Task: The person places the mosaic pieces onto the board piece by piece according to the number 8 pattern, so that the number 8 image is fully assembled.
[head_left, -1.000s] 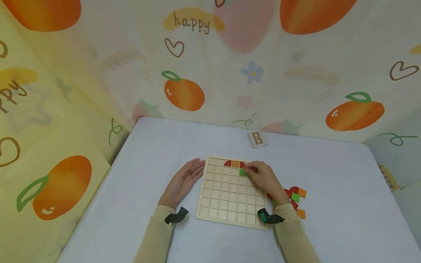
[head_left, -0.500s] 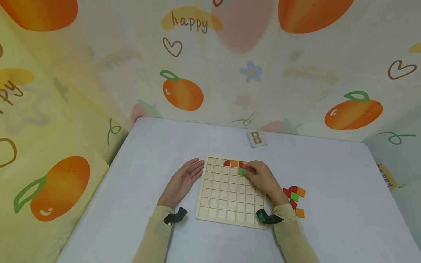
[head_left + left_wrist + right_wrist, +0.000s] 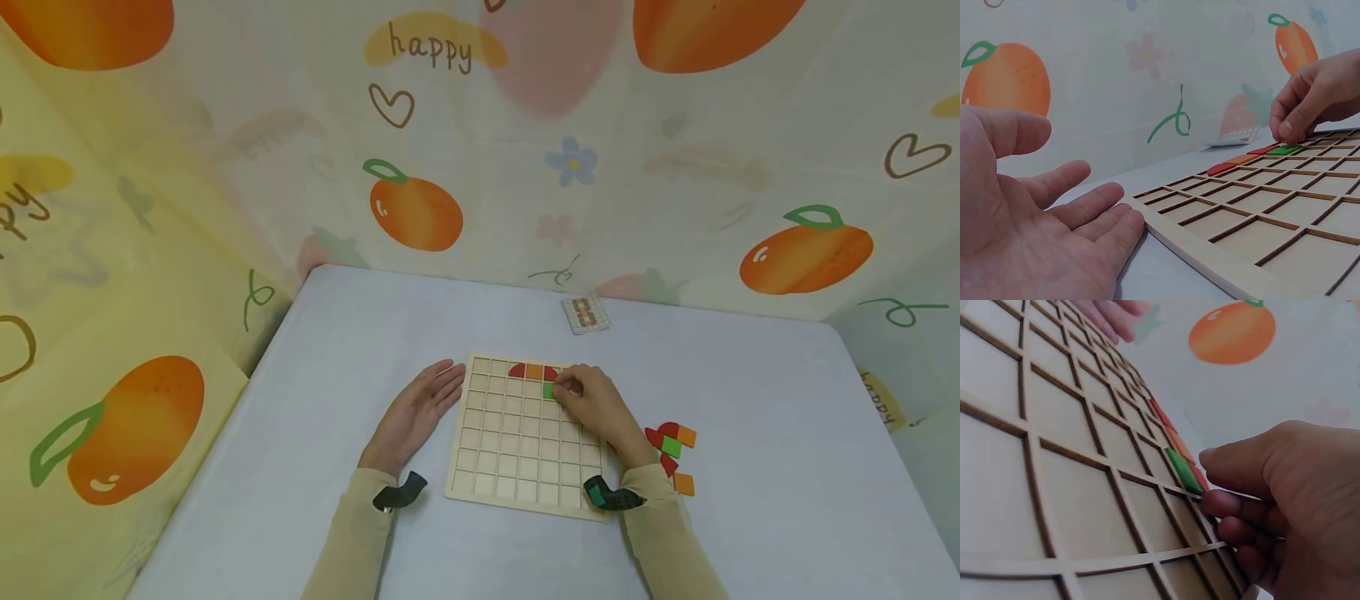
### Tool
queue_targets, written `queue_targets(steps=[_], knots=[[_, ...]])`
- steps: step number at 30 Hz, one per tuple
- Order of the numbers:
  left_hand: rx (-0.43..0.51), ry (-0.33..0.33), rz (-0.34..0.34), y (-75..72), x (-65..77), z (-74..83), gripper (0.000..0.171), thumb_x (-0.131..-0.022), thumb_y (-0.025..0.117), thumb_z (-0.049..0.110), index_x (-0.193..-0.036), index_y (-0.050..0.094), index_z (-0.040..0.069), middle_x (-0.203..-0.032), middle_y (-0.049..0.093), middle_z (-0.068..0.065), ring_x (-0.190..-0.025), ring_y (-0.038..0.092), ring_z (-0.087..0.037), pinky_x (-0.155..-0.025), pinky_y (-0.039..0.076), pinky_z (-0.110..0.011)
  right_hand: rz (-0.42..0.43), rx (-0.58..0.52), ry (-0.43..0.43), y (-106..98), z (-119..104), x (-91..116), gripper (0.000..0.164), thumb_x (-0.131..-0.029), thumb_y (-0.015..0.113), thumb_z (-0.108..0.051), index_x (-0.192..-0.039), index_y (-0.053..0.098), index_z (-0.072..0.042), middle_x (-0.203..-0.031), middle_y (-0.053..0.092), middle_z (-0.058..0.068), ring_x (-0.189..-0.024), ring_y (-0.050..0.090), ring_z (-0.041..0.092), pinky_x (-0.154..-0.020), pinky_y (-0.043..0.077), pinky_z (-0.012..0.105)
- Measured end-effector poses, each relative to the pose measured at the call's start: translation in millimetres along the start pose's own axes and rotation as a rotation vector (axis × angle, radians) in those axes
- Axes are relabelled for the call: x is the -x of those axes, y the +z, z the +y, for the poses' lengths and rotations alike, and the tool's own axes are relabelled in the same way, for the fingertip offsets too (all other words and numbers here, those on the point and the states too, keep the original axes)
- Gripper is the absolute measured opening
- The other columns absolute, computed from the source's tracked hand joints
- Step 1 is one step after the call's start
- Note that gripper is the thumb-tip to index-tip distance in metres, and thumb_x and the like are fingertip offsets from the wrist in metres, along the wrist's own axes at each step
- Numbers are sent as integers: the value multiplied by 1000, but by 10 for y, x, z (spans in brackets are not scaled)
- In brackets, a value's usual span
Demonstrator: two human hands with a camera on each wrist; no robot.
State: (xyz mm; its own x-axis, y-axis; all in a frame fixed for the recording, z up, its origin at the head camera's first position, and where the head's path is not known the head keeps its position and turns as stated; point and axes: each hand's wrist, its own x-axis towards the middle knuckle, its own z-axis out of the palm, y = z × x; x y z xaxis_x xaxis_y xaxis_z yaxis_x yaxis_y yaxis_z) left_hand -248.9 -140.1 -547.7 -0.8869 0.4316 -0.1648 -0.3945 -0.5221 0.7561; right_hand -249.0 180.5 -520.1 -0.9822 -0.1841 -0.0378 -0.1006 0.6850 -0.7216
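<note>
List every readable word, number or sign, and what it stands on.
"happy": rear wall sheet.
"py", start cut off: left wall sheet.
Small slanted lettering, right wall sheet: too small to read surely.
Faint marks, rear: unreadable.
Card stack: grid pattern, any text too small.
Board: no lettering visible.

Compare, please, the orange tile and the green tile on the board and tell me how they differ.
Position: the orange tile is in the board's farthest row, between two red tiles; the green tile is one row nearer the person.
Contact: the right hand has its fingertips at the green tile, while the orange tile stands clear of both hands.
Shared: both are flat tiles on the gridded board.
</note>
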Motion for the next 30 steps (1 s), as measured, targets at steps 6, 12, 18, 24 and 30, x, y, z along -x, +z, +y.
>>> queue_targets(steps=[6, 12, 18, 24, 30], knots=[[-8, 4, -4, 8, 9, -1, 56, -113, 33, 26, -161, 15, 3, -167, 21, -20, -157, 21, -31, -128, 26, -35, -20, -91, 51, -103, -47, 87, 21, -103, 61, -26, -116, 68, -11, -105, 71, 7, -97, 62, 20, -86, 52, 33], [-11, 2, -4, 16, 12, 11, 57, -112, 35, 27, -161, 16, 4, -167, 23, -18, -157, 23, -28, -129, 23, -36, 6, -147, 14, -269, -174, 206, 25, -104, 58, -26, -120, 66, -7, -108, 71, 10, -95, 62, 18, -83, 53, 28], [-16, 2, -1, 21, -1, 8, 57, -112, 36, 28, -160, 18, 4, -166, 24, -18, -156, 24, -28, -129, 24, -36, 72, -141, -32, -453, -243, 334, 26, -104, 59, -25, -119, 66, -6, -109, 73, 12, -93, 64, 12, -83, 54, 24], [-12, 1, -3, 28, -4, 0, 57, -112, 35, 27, -160, 17, 3, -166, 23, -19, -156, 23, -28, -129, 23, -35, 127, -86, -29, -610, -271, 505, 23, -103, 61, -25, -118, 67, -8, -107, 74, 11, -94, 64, 13, -83, 54, 27], [8, 2, -9, -12, -3, -8, 57, -112, 36, 28, -160, 17, 4, -167, 23, -18, -157, 23, -28, -128, 25, -34, 120, -31, 35, -780, -270, 715, 25, -103, 60, -29, -118, 67, -10, -110, 73, 12, -95, 62, 20, -73, 54, 24]])
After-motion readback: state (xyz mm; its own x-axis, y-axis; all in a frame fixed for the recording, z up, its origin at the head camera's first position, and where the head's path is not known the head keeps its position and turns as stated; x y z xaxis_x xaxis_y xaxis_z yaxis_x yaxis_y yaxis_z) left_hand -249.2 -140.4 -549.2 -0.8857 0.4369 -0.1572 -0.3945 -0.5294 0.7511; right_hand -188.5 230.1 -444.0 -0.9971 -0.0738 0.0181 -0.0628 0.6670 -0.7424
